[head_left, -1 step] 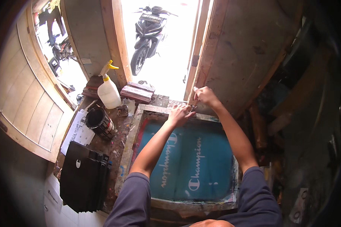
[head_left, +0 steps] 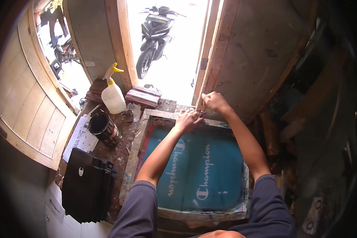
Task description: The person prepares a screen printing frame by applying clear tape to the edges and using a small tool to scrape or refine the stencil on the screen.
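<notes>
The screen frame point(head_left: 129, 170) lies flat on the bench point(head_left: 121, 158), directly in front of the person. Its wooden rails enclose a blue-green mesh point(head_left: 230, 166) that carries two lines of white script lettering, set lengthwise side by side, one of them mirrored.

The left hand point(head_left: 187, 119) is placed at the far rail of the frame, palm down, its forearm crossing above the mesh. A small metal fitting point(head_left: 201, 114) is located just beside its fingers. Whether the left grip is pinching this fitting or only resting by it cannot be told.

The right hand point(head_left: 213, 102) is positioned above and to the right of the fitting, near the foot of the wooden door post point(head_left: 208, 55). Its fingers are curled; whether the right grip encloses an object cannot be told, the detail being too small.

Left of the frame, a stack of black sheets point(head_left: 81, 182) sits at the near part of the bench, a white emblem on its top sheet. Beyond the stack are a printed paper point(head_left: 83, 137), a dark, stained can point(head_left: 100, 126) and a white spray bottle point(head_left: 114, 100) with a yellow trigger. Reddish wooden blocks point(head_left: 142, 96) lie to the right of the bottle. Outside the doorway, a motorcycle point(head_left: 154, 39) is parked.
</notes>
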A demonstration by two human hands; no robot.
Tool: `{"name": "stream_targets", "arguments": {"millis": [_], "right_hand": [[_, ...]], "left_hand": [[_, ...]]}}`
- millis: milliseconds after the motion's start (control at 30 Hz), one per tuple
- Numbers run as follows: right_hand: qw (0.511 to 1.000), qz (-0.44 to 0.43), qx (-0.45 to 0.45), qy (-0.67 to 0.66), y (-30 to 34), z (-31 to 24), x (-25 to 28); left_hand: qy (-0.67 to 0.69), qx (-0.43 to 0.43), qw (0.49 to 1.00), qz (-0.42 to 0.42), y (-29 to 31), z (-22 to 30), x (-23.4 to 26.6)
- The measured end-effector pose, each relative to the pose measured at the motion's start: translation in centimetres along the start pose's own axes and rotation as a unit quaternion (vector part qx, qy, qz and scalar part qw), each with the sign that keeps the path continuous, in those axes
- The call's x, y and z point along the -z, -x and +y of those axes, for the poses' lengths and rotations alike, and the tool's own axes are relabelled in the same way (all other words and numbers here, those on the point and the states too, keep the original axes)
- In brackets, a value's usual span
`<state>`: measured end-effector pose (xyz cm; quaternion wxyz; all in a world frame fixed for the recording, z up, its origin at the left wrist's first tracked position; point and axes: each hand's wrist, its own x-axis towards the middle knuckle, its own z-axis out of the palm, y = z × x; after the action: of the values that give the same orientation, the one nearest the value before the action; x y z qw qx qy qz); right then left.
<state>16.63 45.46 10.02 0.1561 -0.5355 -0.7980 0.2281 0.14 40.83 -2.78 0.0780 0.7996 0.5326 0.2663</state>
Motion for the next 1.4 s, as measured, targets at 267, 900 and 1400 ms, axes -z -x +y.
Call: {"name": "stream_targets", "arguments": {"millis": [267,900,1400], "right_hand": [[0.938,-0.156,-0.061,-0.302,-0.6,1.3,-3.2],[0.923,-0.177,-0.284,-0.188,-4.0,6.2,-4.4],[0.957,-0.233,-0.172,0.011,-4.9,1.7,-4.6]], "left_hand": [[0.003,0.001,0.999,-0.045,0.2,-0.8,-0.7],[0.007,-0.033,0.998,-0.053,-0.4,0.6,-0.9],[-0.029,-0.013,0.999,-0.023,0.9,-0.8,-0.6]]}}
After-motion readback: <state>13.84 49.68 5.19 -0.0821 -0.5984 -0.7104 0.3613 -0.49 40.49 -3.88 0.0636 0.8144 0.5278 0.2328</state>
